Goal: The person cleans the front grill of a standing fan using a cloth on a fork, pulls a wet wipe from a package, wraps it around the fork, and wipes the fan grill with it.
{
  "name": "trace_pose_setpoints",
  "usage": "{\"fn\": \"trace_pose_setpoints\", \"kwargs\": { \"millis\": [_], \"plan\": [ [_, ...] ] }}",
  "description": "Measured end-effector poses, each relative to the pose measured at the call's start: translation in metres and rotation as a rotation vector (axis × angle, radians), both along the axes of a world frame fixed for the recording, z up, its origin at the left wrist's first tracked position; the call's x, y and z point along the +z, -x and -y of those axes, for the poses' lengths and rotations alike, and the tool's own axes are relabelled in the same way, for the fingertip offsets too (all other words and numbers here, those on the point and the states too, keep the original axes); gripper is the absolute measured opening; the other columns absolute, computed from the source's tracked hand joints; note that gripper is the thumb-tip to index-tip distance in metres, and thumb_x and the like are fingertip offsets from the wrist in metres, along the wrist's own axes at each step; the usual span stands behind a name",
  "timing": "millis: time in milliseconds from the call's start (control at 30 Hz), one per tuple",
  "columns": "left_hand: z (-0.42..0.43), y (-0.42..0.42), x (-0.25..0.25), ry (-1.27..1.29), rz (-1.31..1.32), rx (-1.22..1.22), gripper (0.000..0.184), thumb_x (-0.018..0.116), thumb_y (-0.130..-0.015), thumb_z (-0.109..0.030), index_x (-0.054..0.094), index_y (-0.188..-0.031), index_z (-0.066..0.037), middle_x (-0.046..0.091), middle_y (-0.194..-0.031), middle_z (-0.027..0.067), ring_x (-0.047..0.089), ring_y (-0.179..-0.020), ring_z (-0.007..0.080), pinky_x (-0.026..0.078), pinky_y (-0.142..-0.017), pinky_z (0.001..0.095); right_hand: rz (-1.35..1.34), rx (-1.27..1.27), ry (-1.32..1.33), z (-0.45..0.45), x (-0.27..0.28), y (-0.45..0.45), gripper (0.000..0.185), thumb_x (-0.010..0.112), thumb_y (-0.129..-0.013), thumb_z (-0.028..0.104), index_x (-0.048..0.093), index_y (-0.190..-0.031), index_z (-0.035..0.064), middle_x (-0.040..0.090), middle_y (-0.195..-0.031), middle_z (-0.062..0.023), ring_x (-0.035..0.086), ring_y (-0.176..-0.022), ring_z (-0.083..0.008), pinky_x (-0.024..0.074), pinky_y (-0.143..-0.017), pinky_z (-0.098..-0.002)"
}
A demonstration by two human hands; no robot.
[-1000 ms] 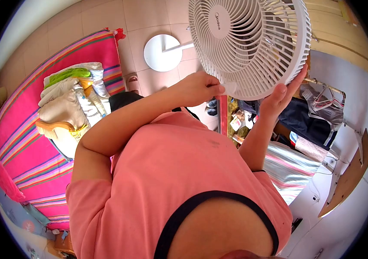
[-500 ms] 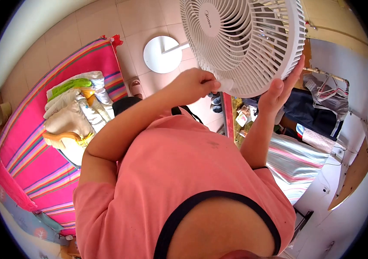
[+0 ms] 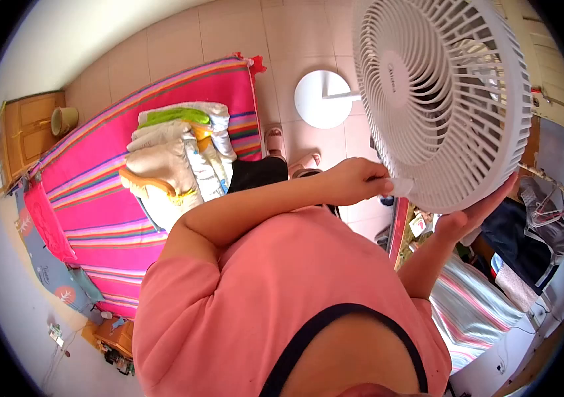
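Note:
A white standing fan (image 3: 398,83) with a round slatted guard and a Midea logo on its hub fills the upper right of the head view. My left hand (image 3: 359,182) is closed in a pinch on a small white tissue (image 3: 403,188), which touches the lower left rim of the guard. Under the lower right rim, my right hand (image 3: 464,220) cups the fan head, fingers stretched along its back and partly hidden. The fan's round white base (image 3: 322,99) stands on the floor, joined by a pole that runs behind the guard.
On the left lies a bed with a pink striped cover (image 3: 97,192) and folded clothes (image 3: 176,155). A bin (image 3: 64,121) is beyond it. Sandals (image 3: 274,141) are on the tiled floor. Hung clothes (image 3: 517,225) and a striped cloth (image 3: 470,311) are at right.
The whole view has shifted, so bed, base and fan appear further right and lower. The left hand keeps its pinch on the tissue by the rim; the right hand stays at the fan's edge.

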State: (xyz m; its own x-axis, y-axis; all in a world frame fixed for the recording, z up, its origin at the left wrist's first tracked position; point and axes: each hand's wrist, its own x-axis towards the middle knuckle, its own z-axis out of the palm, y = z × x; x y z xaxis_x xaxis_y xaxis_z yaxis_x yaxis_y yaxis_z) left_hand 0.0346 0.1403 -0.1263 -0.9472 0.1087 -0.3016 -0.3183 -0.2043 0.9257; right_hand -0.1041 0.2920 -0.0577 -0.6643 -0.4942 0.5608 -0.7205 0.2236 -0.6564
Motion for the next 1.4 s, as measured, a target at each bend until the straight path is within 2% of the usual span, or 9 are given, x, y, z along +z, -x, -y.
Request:
{"fn": "trace_pose_setpoints", "kwargs": {
  "millis": [133, 233, 300, 400, 567, 700, 767, 1000, 1400],
  "plan": [
    [-0.006, 0.009, -0.026, -0.101, -0.084, -0.071, 0.03, 0.053, -0.096, -0.029, 0.063, -0.087, -0.002, 0.049, -0.061, 0.0, 0.046, -0.058, 0.0083, 0.039, -0.055, 0.0263, 0.032, -0.028, 0.052, -0.006, -0.009, -0.005, 0.126, 0.06, -0.068, 0.078, 0.008, -0.146, -0.0064, 0.021, -0.15, -0.022, 0.03, -0.135, -0.0297, 0.0254, -0.11, -0.0444],
    [0.003, 0.015, -0.023, -0.062, -0.097, -0.15, 0.032, 0.051, -0.097, -0.029, 0.062, -0.087, -0.001, 0.049, -0.063, -0.0013, 0.043, -0.057, 0.0078, 0.036, -0.053, 0.0259, 0.16, -0.037, 0.184, -0.008, -0.02, -0.009, 0.141, 0.071, -0.053, 0.078, 0.009, -0.145, -0.0085, 0.023, -0.148, -0.0222, 0.028, -0.135, -0.0317, 0.0209, -0.11, -0.0449],
    [0.01, 0.02, -0.01, -0.052, -0.048, -0.253, 0.032, 0.05, -0.097, -0.031, 0.061, -0.09, -0.002, 0.049, -0.065, -0.0002, 0.044, -0.063, 0.0083, 0.037, -0.059, 0.0256, 0.032, -0.057, 0.151, -0.019, -0.031, -0.007, 0.141, 0.068, -0.051, 0.081, 0.011, -0.145, -0.0086, 0.024, -0.146, -0.0231, 0.03, -0.134, -0.0329, 0.0226, -0.109, -0.0443],
    [0.01, 0.021, -0.014, -0.135, -0.007, -0.241, 0.03, 0.049, -0.099, -0.028, 0.06, -0.094, 0.0, 0.048, -0.065, -0.0011, 0.04, -0.056, 0.0055, 0.035, -0.052, 0.0223, -0.117, 0.048, 0.23, -0.023, -0.044, -0.001, 0.139, 0.065, -0.053, 0.082, 0.011, -0.146, -0.0064, 0.025, -0.146, -0.0246, 0.032, -0.133, -0.034, 0.0233, -0.11, -0.0436],
    [0.004, 0.017, -0.043, -0.208, -0.18, -0.167, 0.032, 0.05, -0.098, -0.03, 0.055, -0.09, 0.0, 0.05, -0.065, 0.0011, 0.038, -0.047, 0.0042, 0.028, -0.043, 0.0194, 0.084, -0.082, 0.49, -0.029, -0.093, -0.037, 0.134, 0.071, -0.059, 0.073, 0.008, -0.147, -0.0044, 0.02, -0.151, -0.0232, 0.026, -0.139, -0.0319, 0.0201, -0.113, -0.04],
    [0.015, 0.022, -0.06, -0.206, -0.34, -0.192, 0.032, 0.048, -0.099, -0.03, 0.055, -0.089, -0.001, 0.051, -0.064, 0.0011, 0.038, -0.043, 0.0053, 0.029, -0.04, 0.0196, -0.028, -0.134, 0.337, -0.03, -0.146, -0.045, 0.12, 0.083, -0.066, 0.042, 0.007, -0.149, 0.0007, 0.027, -0.149, -0.0181, 0.029, -0.137, -0.0263, 0.0256, -0.111, -0.0403],
    [0.025, 0.007, -0.07, -0.196, -0.414, -0.223, 0.032, 0.048, -0.099, -0.03, 0.056, -0.091, 0.0, 0.053, -0.065, 0.0013, 0.039, -0.042, 0.0064, 0.031, -0.04, 0.02, 0.078, -0.085, 0.424, -0.011, -0.15, -0.066, 0.107, 0.08, -0.071, 0.023, 0.01, -0.149, 0.0032, 0.031, -0.147, -0.0151, 0.032, -0.135, -0.0262, 0.0272, -0.11, -0.0405],
    [0.033, 0.002, -0.064, -0.219, -0.398, -0.23, 0.031, 0.048, -0.099, -0.03, 0.057, -0.093, 0.0, 0.055, -0.066, 0.005, 0.049, -0.046, 0.0133, 0.04, -0.044, 0.0258, 0.162, -0.156, 0.44, -0.011, -0.149, -0.058, 0.097, 0.076, -0.076, 0.022, 0.015, -0.148, -0.0004, 0.032, -0.146, -0.0164, 0.029, -0.137, -0.0248, 0.0239, -0.111, -0.0379],
    [0.024, 0.021, -0.055, -0.166, -0.436, -0.124, 0.033, 0.05, -0.098, -0.032, 0.058, -0.091, 0.0, 0.054, -0.059, 0.003, 0.051, -0.043, 0.0128, 0.039, -0.042, 0.0243, 0.151, -0.17, 0.425, -0.012, -0.151, -0.054, 0.097, 0.076, -0.076, 0.024, 0.015, -0.149, 0.0043, 0.032, -0.147, -0.0169, 0.029, -0.138, -0.0257, 0.0251, -0.112, -0.0395]
  ]
}}
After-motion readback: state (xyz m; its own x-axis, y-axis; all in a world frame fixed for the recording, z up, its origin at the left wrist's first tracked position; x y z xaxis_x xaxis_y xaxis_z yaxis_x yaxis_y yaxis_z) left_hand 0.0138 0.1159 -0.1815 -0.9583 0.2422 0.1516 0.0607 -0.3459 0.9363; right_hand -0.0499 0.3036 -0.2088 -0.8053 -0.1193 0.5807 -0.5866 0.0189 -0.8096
